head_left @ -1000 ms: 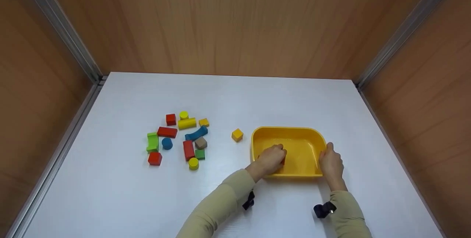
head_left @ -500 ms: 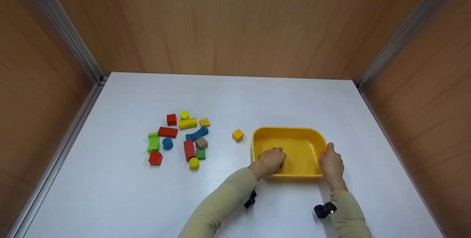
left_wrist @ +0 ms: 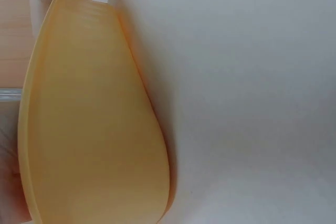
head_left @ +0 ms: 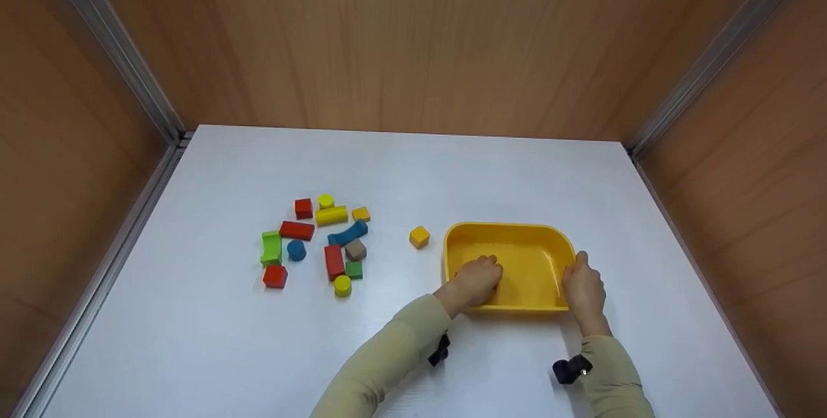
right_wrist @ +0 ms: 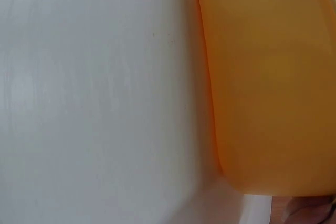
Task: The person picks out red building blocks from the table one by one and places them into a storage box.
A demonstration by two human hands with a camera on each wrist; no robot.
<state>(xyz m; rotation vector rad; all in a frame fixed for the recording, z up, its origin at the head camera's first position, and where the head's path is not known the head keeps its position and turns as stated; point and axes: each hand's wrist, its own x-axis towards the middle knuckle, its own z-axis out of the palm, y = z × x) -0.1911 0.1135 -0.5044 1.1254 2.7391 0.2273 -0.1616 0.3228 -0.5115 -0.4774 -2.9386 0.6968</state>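
A yellow plastic tray rests on the white table, right of centre. My left hand reaches over its near left rim, with curled fingers low inside around a red block that the hand almost wholly hides. At the tray's right end my right hand grips the rim, thumb toward the inside. The left wrist view shows the tray's outer wall, with part of the left hand beyond the rim. In the right wrist view, the tray's wall fills the right side.
Left of the tray lies a single yellow-orange cube. Farther left are several loose toy blocks, among them a blue arch-like block, a green notched block and a yellow cylinder. Wooden walls enclose the table.
The left hand shifts only slightly inside the tray, and the red edge seen under its fingers a second ago is now hidden. The right hand keeps its hold on the rim.
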